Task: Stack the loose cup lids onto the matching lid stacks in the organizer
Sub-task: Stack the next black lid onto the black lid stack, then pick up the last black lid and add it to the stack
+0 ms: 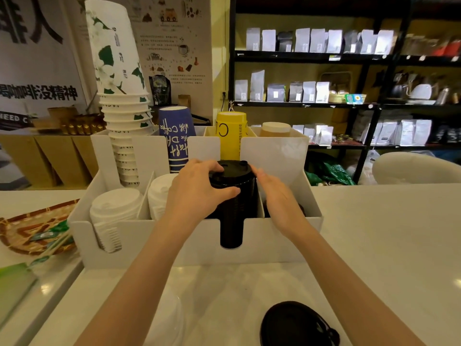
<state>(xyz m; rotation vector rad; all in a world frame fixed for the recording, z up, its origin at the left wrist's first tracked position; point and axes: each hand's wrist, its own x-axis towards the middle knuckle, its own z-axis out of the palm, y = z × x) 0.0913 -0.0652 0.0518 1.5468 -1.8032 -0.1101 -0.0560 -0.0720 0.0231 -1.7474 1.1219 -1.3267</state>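
A white organizer (274, 236) stands on the counter. Its front row holds two white lid stacks (114, 206) (161, 193) and a tall black lid stack (232, 208). My left hand (197, 188) grips the top of the black stack, thumb across its front. My right hand (277, 193) is flat and open beside the stack's right side, over the rightmost compartment. A loose black lid (296, 325) lies on the counter near the bottom edge. A loose clear or white lid (164, 318), blurred, sits at the bottom left between my forearms.
Paper cup stacks stand in the organizer's back row: white with green print (119, 101), blue (177, 136), yellow (230, 133). A woven tray (15, 236) with packets sits at the left. Dark shelves with bags (311, 71) fill the right background.
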